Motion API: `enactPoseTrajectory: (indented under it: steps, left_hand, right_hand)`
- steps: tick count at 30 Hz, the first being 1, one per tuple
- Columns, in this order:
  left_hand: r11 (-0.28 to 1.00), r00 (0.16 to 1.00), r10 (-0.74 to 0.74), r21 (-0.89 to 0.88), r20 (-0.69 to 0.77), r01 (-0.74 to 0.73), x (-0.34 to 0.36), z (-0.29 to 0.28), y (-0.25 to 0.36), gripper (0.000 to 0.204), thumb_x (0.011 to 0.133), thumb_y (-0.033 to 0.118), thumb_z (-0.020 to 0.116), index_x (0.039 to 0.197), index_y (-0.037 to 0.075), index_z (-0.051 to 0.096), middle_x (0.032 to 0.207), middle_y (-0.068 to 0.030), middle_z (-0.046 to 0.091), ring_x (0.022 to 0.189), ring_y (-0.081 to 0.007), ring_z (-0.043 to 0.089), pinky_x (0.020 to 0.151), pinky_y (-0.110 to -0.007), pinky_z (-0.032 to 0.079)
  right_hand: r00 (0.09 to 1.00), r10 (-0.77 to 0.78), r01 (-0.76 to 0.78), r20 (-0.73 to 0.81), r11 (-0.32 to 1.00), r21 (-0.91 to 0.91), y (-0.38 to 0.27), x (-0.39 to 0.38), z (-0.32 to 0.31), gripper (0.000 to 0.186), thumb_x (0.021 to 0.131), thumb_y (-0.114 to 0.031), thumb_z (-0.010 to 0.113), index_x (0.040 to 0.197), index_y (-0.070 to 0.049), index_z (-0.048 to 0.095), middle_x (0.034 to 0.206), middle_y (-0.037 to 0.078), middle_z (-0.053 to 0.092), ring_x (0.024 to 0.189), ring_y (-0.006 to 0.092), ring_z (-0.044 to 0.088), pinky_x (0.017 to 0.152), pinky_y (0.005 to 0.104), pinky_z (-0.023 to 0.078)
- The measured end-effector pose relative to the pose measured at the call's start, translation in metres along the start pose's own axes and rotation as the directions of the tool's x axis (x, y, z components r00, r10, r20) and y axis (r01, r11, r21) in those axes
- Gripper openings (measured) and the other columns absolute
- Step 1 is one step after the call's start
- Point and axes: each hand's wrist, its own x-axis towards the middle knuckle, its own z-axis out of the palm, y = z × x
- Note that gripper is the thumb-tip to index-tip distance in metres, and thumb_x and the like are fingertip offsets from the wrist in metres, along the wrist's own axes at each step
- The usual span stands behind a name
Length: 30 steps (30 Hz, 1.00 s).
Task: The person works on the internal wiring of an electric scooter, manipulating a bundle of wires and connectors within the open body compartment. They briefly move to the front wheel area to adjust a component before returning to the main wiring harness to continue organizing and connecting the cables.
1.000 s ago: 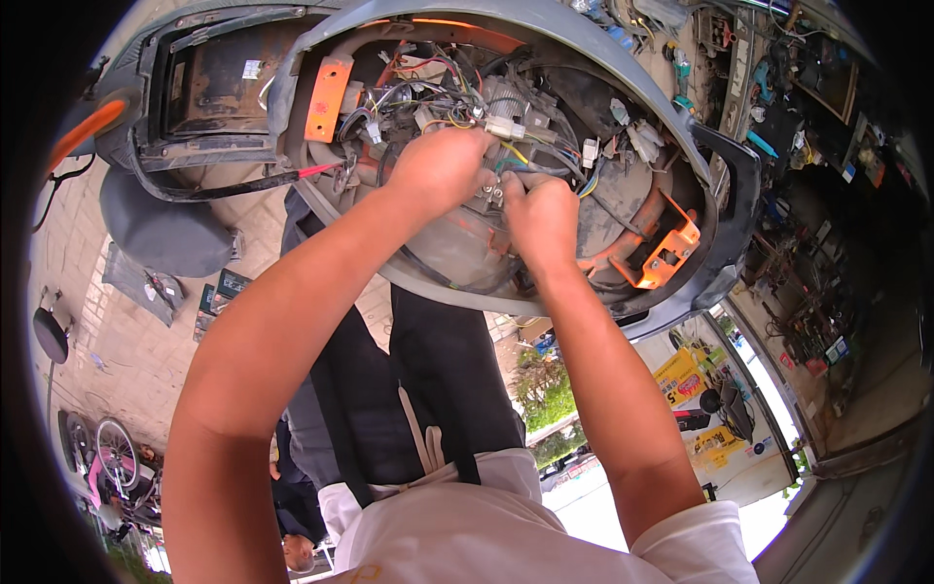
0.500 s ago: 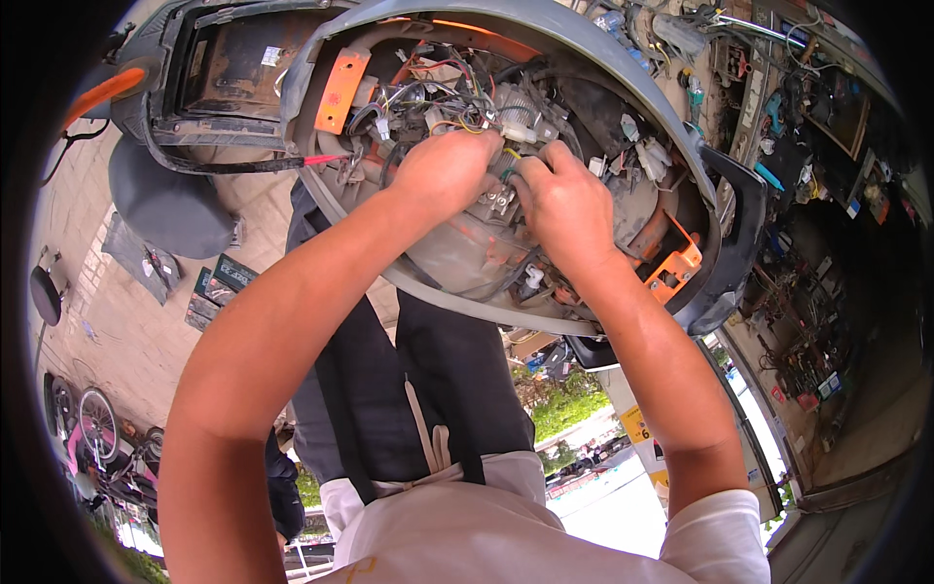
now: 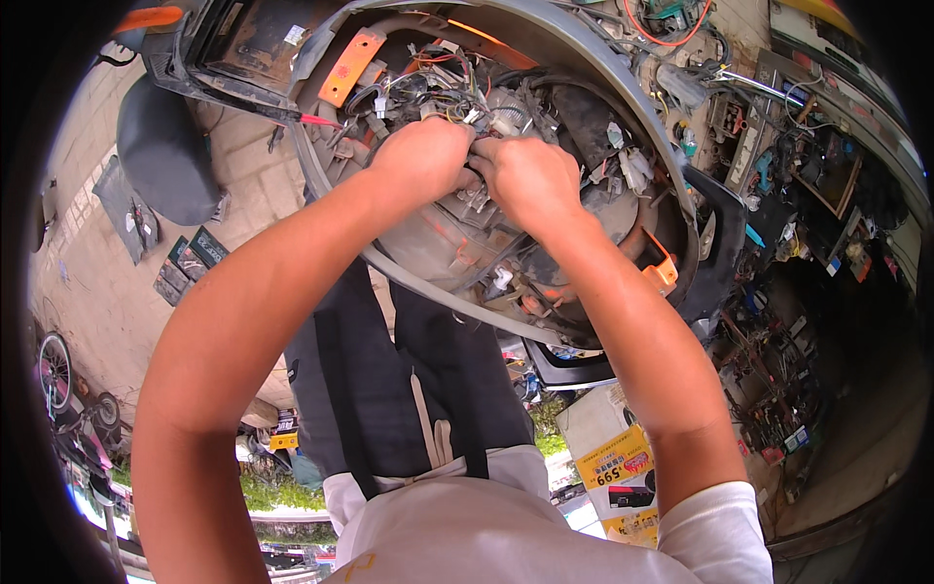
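Note:
Both my hands work close together inside the open grey body shell (image 3: 457, 304) of a scooter. My left hand (image 3: 425, 161) is closed, thumb and fingers pinched beside the wiring. Right against it, my right hand (image 3: 530, 180) is pinched too, its fingertips meeting the left ones. Whatever lies between the fingertips is hidden. Just beyond them runs a tangle of thin coloured wires (image 3: 452, 70), with a white connector (image 3: 380, 104) at its left. A finned metal part (image 3: 508, 115) sits behind the right fingers. Orange brackets (image 3: 352, 66) are fixed to the frame.
On the paved floor at left lie a dark scooter seat (image 3: 165, 146) and green boxes (image 3: 188, 261). Cluttered tools and parts (image 3: 764, 175) spread along the right. A yellow sign (image 3: 618, 459) stands near my right elbow; a bicycle wheel (image 3: 55, 370) shows at far left.
My hands were slightly apart with a yellow-green wire showing between them; now their fingertips meet and cover that spot. The view has shifted and tilted a little.

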Motion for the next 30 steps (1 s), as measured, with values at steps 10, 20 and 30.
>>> enactPoseTrajectory:
  steps: [10, 20, 30]
  left_hand:
    - [0.963, 0.988, 0.061, -0.267, 0.140, -0.022, 0.007, 0.002, -0.016, 0.036, 0.073, 0.022, 0.076, 0.098, -0.001, 0.064, 0.082, -0.0175, 0.067, 0.079, -0.0299, 0.065, 0.075, -0.039, 0.052]
    - [0.933, 0.979, 0.024, -0.355, 0.202, 0.051, 0.011, 0.006, -0.027, 0.033, 0.073, 0.013, 0.075, 0.102, 0.002, 0.064, 0.076, -0.0129, 0.066, 0.063, -0.0222, 0.064, 0.055, -0.036, 0.053]
    - [0.958, 0.974, 0.011, -0.283, 0.224, 0.055, 0.016, 0.006, -0.025, 0.037, 0.070, 0.010, 0.075, 0.104, 0.002, 0.063, 0.083, -0.0157, 0.067, 0.069, -0.0256, 0.066, 0.058, -0.037, 0.054]
  right_hand:
    - [0.990, -0.097, 0.101, 0.098, 0.994, -0.037, 0.011, 0.008, -0.003, 0.018, 0.083, -0.024, 0.064, 0.095, -0.014, 0.072, 0.087, 0.014, 0.069, 0.084, 0.0339, 0.065, 0.073, 0.0449, 0.051]
    - [0.956, -0.166, 0.211, 0.242, 0.962, -0.174, 0.006, 0.021, -0.010, 0.018, 0.074, -0.009, 0.059, 0.085, -0.005, 0.072, 0.089, 0.016, 0.070, 0.086, 0.0345, 0.067, 0.073, 0.0439, 0.053]
    - [0.905, -0.132, 0.262, 0.404, 0.921, -0.287, -0.010, 0.025, -0.024, 0.024, 0.079, -0.009, 0.058, 0.098, -0.008, 0.073, 0.101, 0.012, 0.070, 0.096, 0.0297, 0.067, 0.077, 0.0408, 0.055]
